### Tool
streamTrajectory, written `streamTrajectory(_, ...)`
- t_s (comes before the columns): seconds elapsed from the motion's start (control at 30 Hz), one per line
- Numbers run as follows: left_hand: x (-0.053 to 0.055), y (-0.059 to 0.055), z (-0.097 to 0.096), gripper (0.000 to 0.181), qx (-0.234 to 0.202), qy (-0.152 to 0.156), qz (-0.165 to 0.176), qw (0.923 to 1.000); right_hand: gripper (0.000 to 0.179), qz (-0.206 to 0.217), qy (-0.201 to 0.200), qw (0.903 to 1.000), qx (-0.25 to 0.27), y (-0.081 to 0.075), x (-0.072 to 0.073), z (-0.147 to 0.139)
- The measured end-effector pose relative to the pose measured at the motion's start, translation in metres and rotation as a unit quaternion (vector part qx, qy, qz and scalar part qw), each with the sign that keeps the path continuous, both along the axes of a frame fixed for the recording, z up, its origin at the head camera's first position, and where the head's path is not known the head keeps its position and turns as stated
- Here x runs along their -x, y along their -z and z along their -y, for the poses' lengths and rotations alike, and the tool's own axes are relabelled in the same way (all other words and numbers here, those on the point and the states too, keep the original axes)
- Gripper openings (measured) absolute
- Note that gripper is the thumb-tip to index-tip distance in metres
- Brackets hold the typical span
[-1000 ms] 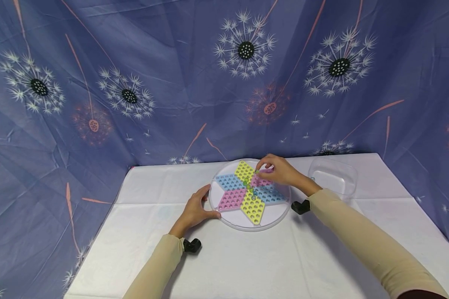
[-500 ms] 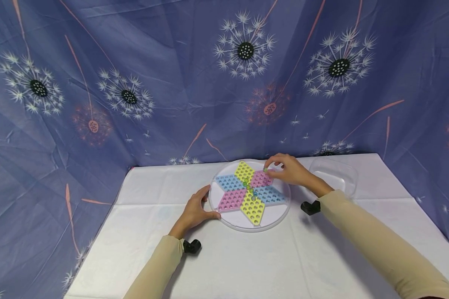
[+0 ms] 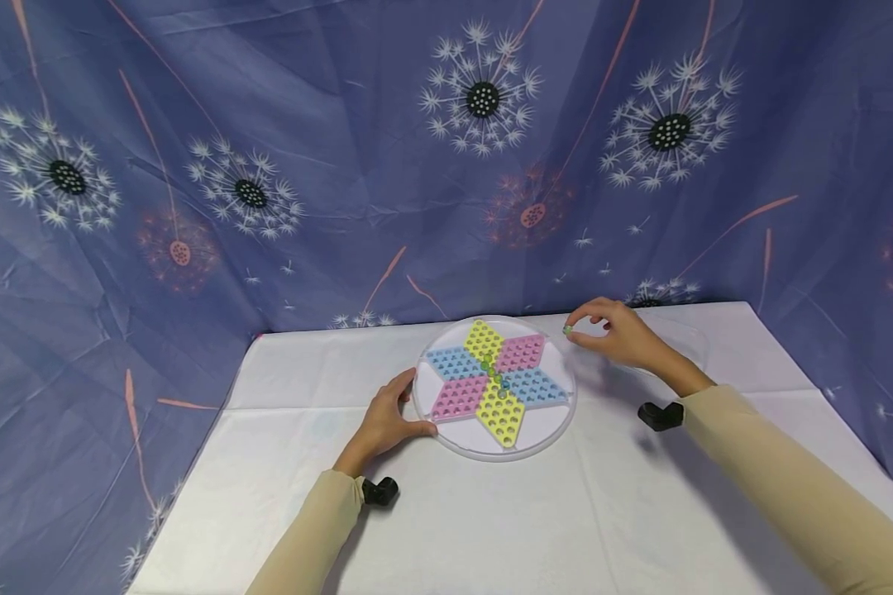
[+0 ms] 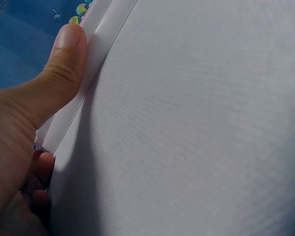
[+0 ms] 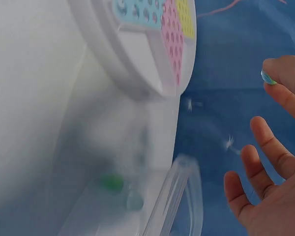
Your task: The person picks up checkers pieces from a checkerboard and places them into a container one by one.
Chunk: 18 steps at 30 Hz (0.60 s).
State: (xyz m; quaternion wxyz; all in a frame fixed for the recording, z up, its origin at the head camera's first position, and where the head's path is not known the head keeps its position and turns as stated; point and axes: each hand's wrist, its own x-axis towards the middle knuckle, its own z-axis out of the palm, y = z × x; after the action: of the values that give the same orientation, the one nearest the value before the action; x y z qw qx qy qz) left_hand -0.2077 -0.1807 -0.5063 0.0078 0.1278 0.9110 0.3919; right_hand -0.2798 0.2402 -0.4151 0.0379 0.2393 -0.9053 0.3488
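A round Chinese checkers board [image 3: 506, 455] with a pink, blue and yellow star lies on the table. My left hand [image 3: 384, 417] holds its left side, and in the left wrist view the thumb [image 4: 69, 59] lies along the white rim. Several glass marbles [image 3: 487, 359] sit in a line across the star's middle. My right hand [image 3: 616, 332] is raised to the right of the board. It pinches a clear marble [image 5: 267, 77] with coloured swirls between thumb and index finger, the other fingers spread apart.
Behind my right hand stands a clear plastic container [image 3: 688, 330], partly hidden. In the right wrist view, a blurred green marble [image 5: 111, 182] and a pale one [image 5: 134, 200] are in it. A blue dandelion-print cloth [image 3: 372, 165] hangs behind the white-covered table [image 3: 476, 529].
My right hand has moved right with the marble, from over the board's pink section to a spot beside the board near the container. My left hand stays on the rim.
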Motion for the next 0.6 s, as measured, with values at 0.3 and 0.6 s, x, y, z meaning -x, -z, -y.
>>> streamTrajectory(0.3,0.0,0.001,-0.001,0.116,-0.002,-0.003,0.002,1.0,0.025,0.03,0.057,0.9977,0.021,0.002,-0.01,-0.036)
streamTrajectory(0.6,0.0,0.0,-0.001,0.116,-0.003,-0.006,0.005,1.0,0.038,0.073,0.11,0.9908,0.029,0.005,-0.013,-0.066)
